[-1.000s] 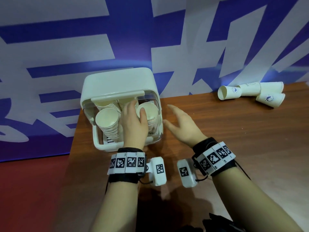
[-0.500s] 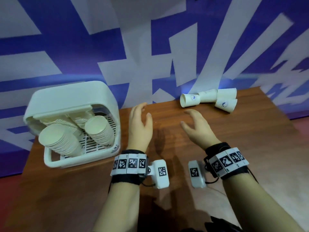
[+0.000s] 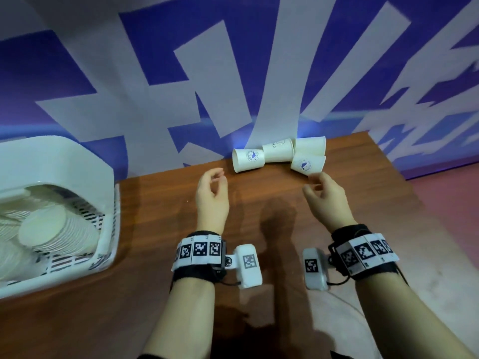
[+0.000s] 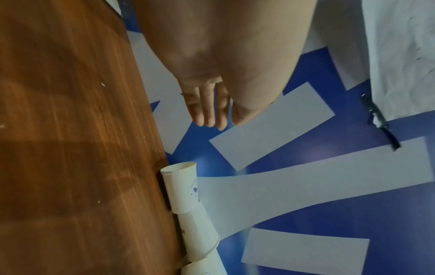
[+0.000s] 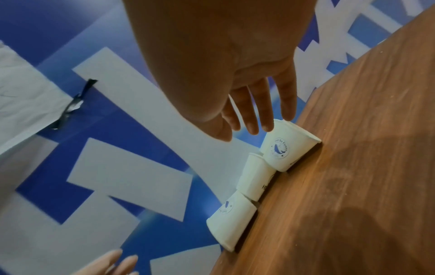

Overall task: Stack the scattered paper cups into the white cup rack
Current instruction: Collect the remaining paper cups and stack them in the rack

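Cups (image 3: 280,156) lay on their sides in a tight cluster at the far edge of the tabletop (image 3: 259,294), against the blue-and-white backdrop (image 3: 155,73). Four showed from my head view: a left cup (image 3: 247,159) with its mouth pointing left, a middle cup (image 3: 277,152) just beside it, a back cup (image 3: 310,145) to the right, and a front cup (image 3: 307,164) touching those two, printed with a blue round logo. My right hand (image 3: 325,200) hovered just beside the front cup, fingers (image 5: 286,104) apart and loosely extended, their tips at the cup's rim; I could not tell whether they touched it, and they gripped nothing. My left hand (image 3: 211,196) hung above the tabletop near the left cup but apart from it, fingers (image 4: 209,109) loosely curled and holding nothing. From the left wrist view the cups lay in a row along the tabletop's edge, well ahead of my fingertips.

Rack (image 3: 64,182), white, sat at the left end of the tabletop, well apart from the loose cups, with a rounded hood over a slotted base. Stacks (image 3: 51,229) of nested cups lay inside it, leaning toward its open front. Marker bands and small white camera units were strapped on both my wrists.
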The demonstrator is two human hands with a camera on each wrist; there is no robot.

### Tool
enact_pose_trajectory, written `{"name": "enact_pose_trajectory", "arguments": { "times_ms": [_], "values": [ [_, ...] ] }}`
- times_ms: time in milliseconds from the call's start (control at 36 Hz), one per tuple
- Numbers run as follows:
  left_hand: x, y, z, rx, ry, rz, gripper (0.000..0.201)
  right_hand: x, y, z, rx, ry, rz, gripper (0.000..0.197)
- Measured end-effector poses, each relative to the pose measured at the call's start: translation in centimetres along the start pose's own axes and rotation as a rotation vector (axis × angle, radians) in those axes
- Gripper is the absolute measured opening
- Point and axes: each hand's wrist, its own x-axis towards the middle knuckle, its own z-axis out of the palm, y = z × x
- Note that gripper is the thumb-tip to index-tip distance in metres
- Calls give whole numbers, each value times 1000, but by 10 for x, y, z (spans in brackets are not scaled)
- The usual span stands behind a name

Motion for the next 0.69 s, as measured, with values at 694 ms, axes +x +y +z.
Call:
{"name": "enact_pose_trajectory", "arguments": {
  "times_ms": [694],
  "values": [
    [77, -50, 89, 42, -116, -308, 39, 114, 66, 37, 287, 222, 371, 41]
  ]
}}
